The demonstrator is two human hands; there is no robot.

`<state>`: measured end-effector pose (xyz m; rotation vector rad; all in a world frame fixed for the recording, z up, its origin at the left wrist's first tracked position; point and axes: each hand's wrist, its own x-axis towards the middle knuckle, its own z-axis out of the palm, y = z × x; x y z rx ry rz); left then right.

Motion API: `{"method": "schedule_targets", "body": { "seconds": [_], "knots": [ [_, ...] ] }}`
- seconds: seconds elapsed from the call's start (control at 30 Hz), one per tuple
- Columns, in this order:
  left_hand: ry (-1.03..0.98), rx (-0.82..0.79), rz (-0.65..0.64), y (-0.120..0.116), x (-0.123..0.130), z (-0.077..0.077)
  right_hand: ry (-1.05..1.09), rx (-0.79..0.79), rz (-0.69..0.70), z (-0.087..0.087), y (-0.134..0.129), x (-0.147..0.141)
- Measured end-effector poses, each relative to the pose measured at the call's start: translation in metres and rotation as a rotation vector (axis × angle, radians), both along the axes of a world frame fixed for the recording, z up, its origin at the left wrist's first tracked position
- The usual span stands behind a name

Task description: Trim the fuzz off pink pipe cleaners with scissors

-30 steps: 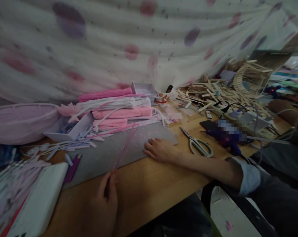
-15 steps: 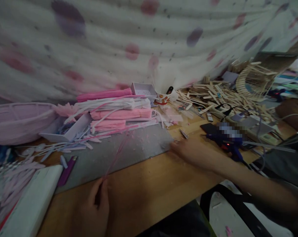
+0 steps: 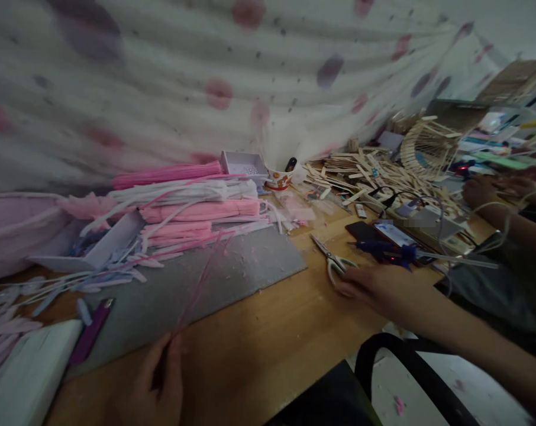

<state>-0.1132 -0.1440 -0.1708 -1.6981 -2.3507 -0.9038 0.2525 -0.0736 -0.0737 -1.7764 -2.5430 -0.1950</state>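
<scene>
My left hand (image 3: 155, 378) is low at the table's front edge, thumb and finger pinching the end of thin pink fuzzy stems (image 3: 199, 287). The stems slant up and away over a grey mat (image 3: 259, 254). To the right, my right hand (image 3: 370, 287) has its fingers closed at the pale handles of a pair of scissors (image 3: 334, 260). The scissor blades point away to the left, close to the wooden tabletop. Slight blur hides how the fingers sit in the handle loops.
Bundled pink and white stems (image 3: 201, 210) lie behind the mat. A purple lighter (image 3: 91, 331) is at left. Beyond my right hand are a blue glue gun (image 3: 386, 253), a phone (image 3: 394, 234) and heaped wooden sticks (image 3: 365, 171). Another person's hands (image 3: 481, 189) are at far right.
My right hand has shifted right and nearer, uncovering the scissor handles, which it now grips. My left hand keeps its pinch on the pink stems. The camera view has turned slightly right.
</scene>
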Motion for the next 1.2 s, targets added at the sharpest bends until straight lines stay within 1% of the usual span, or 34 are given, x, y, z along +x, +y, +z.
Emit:
{"method": "schedule_targets", "body": {
  "seconds": [0.03,0.1,0.2,0.23,0.3,0.37,0.47,0.57,0.67,0.8,0.9,0.97,1.07,1.13,1.2],
  "knots": [
    [-0.013,-0.022,0.006,-0.001,0.001,0.0,-0.024,-0.053,0.043,-0.005,0.01,-0.016],
    [-0.06,-0.071,0.018,-0.002,0.001,0.001,-0.065,-0.127,0.119,-0.017,0.039,-0.055],
    [-0.116,-0.131,0.032,-0.003,-0.001,0.001,-0.088,-0.131,0.185,-0.037,0.085,-0.108],
    [-0.122,-0.145,0.038,-0.004,-0.002,0.001,-0.099,-0.147,0.21,-0.043,0.098,-0.12],
    [-0.115,-0.161,0.079,-0.004,-0.002,0.001,-0.123,-0.186,0.252,-0.05,0.114,-0.132],
    [-0.092,-0.163,0.117,-0.005,-0.001,0.002,-0.154,-0.225,0.286,-0.053,0.12,-0.134],
    [-0.042,-0.127,0.098,-0.004,0.002,0.001,-0.202,-0.273,0.335,-0.052,0.123,-0.132],
    [-0.035,-0.094,0.076,-0.004,0.002,-0.003,-0.243,-0.309,0.36,-0.05,0.126,-0.136],
    [-0.104,-0.131,0.086,-0.005,0.001,-0.004,-0.276,-0.342,0.358,-0.049,0.131,-0.141],
    [-0.264,-0.241,0.155,-0.006,0.002,0.003,-0.317,-0.384,0.355,-0.049,0.135,-0.146],
    [-0.337,-0.277,0.185,-0.007,0.003,0.005,-0.338,-0.402,0.352,-0.049,0.139,-0.148],
    [-0.399,-0.281,0.211,-0.007,0.003,0.002,-0.35,-0.399,0.33,-0.048,0.144,-0.143],
    [-0.503,-0.292,0.25,-0.006,0.004,-0.004,-0.368,-0.374,0.261,-0.039,0.154,-0.126],
    [-0.532,-0.28,0.242,-0.005,0.006,-0.006,-0.371,-0.359,0.236,-0.03,0.159,-0.11],
    [-0.53,-0.205,0.2,-0.005,0.007,-0.006,-0.366,-0.356,0.249,-0.022,0.16,-0.099]
  ]
}}
